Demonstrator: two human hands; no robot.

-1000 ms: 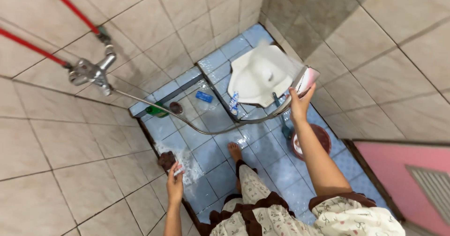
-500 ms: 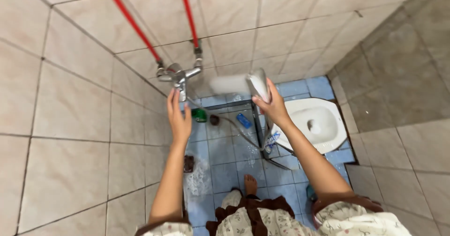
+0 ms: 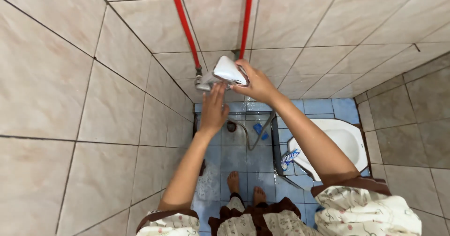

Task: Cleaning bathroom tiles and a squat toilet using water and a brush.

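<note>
My right hand (image 3: pixel 255 84) grips a white hand shower head (image 3: pixel 229 70) and holds it up against the chrome wall tap (image 3: pixel 202 83). My left hand (image 3: pixel 213 109) reaches up with fingers spread, its fingertips at the underside of the tap. Two red pipes (image 3: pixel 185 25) run up the beige tiled wall from the tap. The shower hose (image 3: pixel 255 137) hangs down below my hands toward the wet blue floor.
A white squat toilet (image 3: pixel 344 142) sits on a raised step at the right, with a blue-and-white packet (image 3: pixel 289 157) on its near edge. A small blue object (image 3: pixel 259 129) and a dark round item (image 3: pixel 231 126) lie on the blue floor tiles. My bare feet (image 3: pixel 233 182) stand below.
My view has swung left toward the wall. My right hand brought the shower head from beside the tap up against it. My left hand stayed at the tap.
</note>
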